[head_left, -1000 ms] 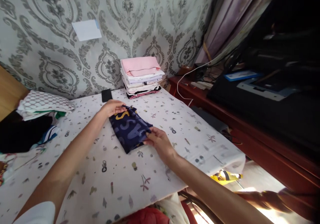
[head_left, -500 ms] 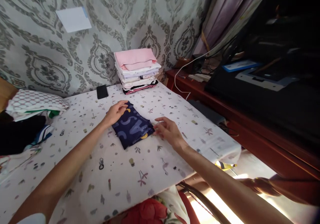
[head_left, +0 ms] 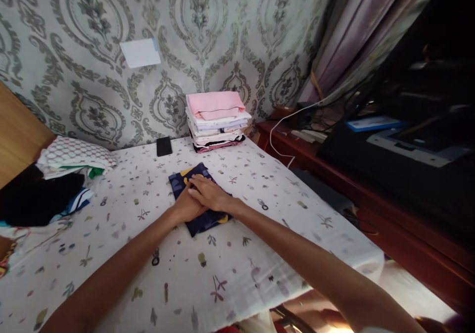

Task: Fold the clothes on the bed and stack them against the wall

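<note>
A navy garment with yellow and paler blue print (head_left: 205, 222), folded into a flat rectangle, lies on the patterned white tablecloth (head_left: 178, 268). My left hand (head_left: 188, 205) rests flat on top of it. My right hand (head_left: 211, 192) lies across the left one with fingers stretched out, hiding part of that hand and of the cloth. Neither hand grips anything. Beyond them stands a neat stack of folded clothes (head_left: 218, 127) with a pink piece on top.
A black phone (head_left: 164, 146) lies near the wall. Loose clothes (head_left: 44, 199) are heaped at the left. On the right runs a red-brown cabinet (head_left: 401, 224) with a large dark screen (head_left: 419, 125) and a white cable (head_left: 271, 137). White paper (head_left: 140, 53) hangs on the wall.
Both hands have come together from the garment's left and right edges onto its middle, the right over the left. The view has shifted, so the scene sits lower and further right.
</note>
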A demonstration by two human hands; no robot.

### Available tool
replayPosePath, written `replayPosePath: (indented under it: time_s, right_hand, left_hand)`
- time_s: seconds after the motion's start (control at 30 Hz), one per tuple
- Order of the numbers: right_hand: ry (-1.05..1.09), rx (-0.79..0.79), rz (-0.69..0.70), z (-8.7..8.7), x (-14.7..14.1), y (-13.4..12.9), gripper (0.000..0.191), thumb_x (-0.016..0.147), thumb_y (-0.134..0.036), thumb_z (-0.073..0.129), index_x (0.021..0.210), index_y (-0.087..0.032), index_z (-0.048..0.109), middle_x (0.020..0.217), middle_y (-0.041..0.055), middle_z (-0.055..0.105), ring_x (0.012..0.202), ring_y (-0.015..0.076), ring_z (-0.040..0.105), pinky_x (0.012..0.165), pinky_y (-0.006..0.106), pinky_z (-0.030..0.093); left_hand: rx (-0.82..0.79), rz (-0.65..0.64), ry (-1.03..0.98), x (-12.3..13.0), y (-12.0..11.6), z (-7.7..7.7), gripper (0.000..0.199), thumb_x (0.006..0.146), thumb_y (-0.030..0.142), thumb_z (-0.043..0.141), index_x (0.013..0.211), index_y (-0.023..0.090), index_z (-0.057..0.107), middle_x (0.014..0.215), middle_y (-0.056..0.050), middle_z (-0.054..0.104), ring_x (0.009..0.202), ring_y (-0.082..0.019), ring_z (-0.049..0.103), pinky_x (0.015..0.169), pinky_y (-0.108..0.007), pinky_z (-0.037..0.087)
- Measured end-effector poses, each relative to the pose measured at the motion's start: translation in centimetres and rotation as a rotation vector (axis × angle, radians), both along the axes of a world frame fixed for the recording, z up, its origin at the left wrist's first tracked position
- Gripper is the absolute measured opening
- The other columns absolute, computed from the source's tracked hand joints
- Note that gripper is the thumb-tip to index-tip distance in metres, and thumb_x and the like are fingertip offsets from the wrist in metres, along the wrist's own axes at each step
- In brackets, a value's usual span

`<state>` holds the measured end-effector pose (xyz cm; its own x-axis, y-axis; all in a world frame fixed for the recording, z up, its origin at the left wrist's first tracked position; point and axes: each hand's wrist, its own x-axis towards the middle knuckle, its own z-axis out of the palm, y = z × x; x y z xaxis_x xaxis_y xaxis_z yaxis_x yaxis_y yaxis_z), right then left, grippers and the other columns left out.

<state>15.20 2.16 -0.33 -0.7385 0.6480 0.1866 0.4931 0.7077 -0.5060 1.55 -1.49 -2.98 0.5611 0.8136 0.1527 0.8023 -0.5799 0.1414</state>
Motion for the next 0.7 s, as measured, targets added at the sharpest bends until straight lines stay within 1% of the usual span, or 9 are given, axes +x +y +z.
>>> replayPosePath:
  time_s: [0.07,0.13,0.23,0.3,0.43,0.53,0.63,0.67,0.7]
  right_hand:
    - [-0.124,-0.032,0.046,-0.6,-1.5,2.5,0.052,0.101,-0.042,0.042,0.139,-0.009,0.055,0.150,0.0190,0.049,0.145,0.0300,0.038,0.120,0.049,0.027]
    - [-0.181,-0.049,0.089,-1.3,-2.4,5.0,0.055,0.102,-0.046,0.040,0.142,-0.011,0.052,0.153,0.0171,0.046,0.147,0.0301,0.034,0.120,0.051,0.024]
    - [-0.202,-0.044,0.154,-2.4,-2.8,8.0,0.058,0.101,-0.049,0.039,0.149,-0.016,0.046,0.159,0.0136,0.038,0.151,0.0277,0.027,0.122,0.048,0.020]
    - [-0.214,-0.031,0.188,-3.3,-2.8,9.2,0.063,0.101,-0.052,0.039,0.152,-0.016,0.041,0.162,0.0130,0.033,0.153,0.0271,0.021,0.123,0.046,0.015]
    - [-0.220,-0.016,0.200,-4.7,-2.9,10.0,0.073,0.099,-0.055,0.041,0.156,-0.010,0.031,0.164,0.0153,0.024,0.154,0.0283,0.013,0.124,0.046,0.009]
    - [-0.191,-0.012,0.191,-5.0,-3.1,9.8,0.073,0.099,-0.055,0.043,0.156,-0.011,0.033,0.164,0.0151,0.025,0.154,0.0286,0.015,0.124,0.047,0.010]
    - [-0.108,-0.040,0.166,-4.4,-3.0,9.4,0.067,0.096,-0.049,0.051,0.151,-0.012,0.042,0.161,0.0160,0.033,0.152,0.0289,0.021,0.124,0.047,0.013]
    - [-0.042,-0.055,0.150,-4.1,-2.7,9.2,0.064,0.095,-0.046,0.053,0.149,-0.012,0.046,0.159,0.0161,0.037,0.151,0.0286,0.025,0.124,0.046,0.016]
    - [0.048,-0.073,0.125,-3.8,-2.3,9.0,0.060,0.095,-0.043,0.053,0.146,-0.013,0.049,0.157,0.0158,0.041,0.150,0.0279,0.030,0.123,0.045,0.020]
  left_hand:
    - [0.012,0.043,-0.011,0.1,-0.1,0.0,0.059,0.099,0.050,0.043,0.143,0.012,0.050,0.141,-0.017,0.059,0.133,-0.033,0.051,0.115,-0.048,0.033]
    - [0.019,0.079,-0.006,0.3,-0.2,0.1,0.062,0.098,0.054,0.043,0.141,0.011,0.052,0.140,-0.018,0.060,0.132,-0.033,0.052,0.114,-0.048,0.034]
    - [0.043,0.069,0.014,0.6,-0.5,0.2,0.060,0.100,0.056,0.039,0.143,0.016,0.052,0.143,-0.018,0.057,0.136,-0.032,0.048,0.116,-0.052,0.027]
    - [0.049,0.028,0.000,1.0,-1.0,0.2,0.062,0.100,0.057,0.036,0.147,0.018,0.047,0.150,-0.017,0.051,0.141,-0.031,0.043,0.119,-0.051,0.021]
    - [-0.032,-0.141,-0.027,2.3,-2.8,0.1,0.061,0.101,0.055,0.035,0.151,0.020,0.042,0.159,-0.014,0.039,0.151,-0.027,0.028,0.123,-0.048,0.009]
    - [-0.133,-0.254,-0.054,3.8,-4.9,0.4,0.060,0.100,0.052,0.042,0.153,0.023,0.039,0.163,-0.011,0.033,0.153,-0.026,0.022,0.124,-0.049,0.006]
    - [-0.233,-0.323,-0.138,4.7,-6.6,1.4,0.059,0.099,0.049,0.048,0.151,0.023,0.041,0.162,-0.010,0.033,0.152,-0.028,0.023,0.124,-0.052,0.008]
    - [-0.275,-0.350,-0.186,4.7,-6.8,2.0,0.057,0.099,0.048,0.049,0.150,0.023,0.043,0.160,-0.010,0.037,0.151,-0.027,0.026,0.124,-0.050,0.011]
    - [-0.319,-0.373,-0.247,4.4,-6.7,2.6,0.053,0.099,0.045,0.048,0.147,0.022,0.047,0.157,-0.010,0.043,0.149,-0.026,0.032,0.123,-0.047,0.018]
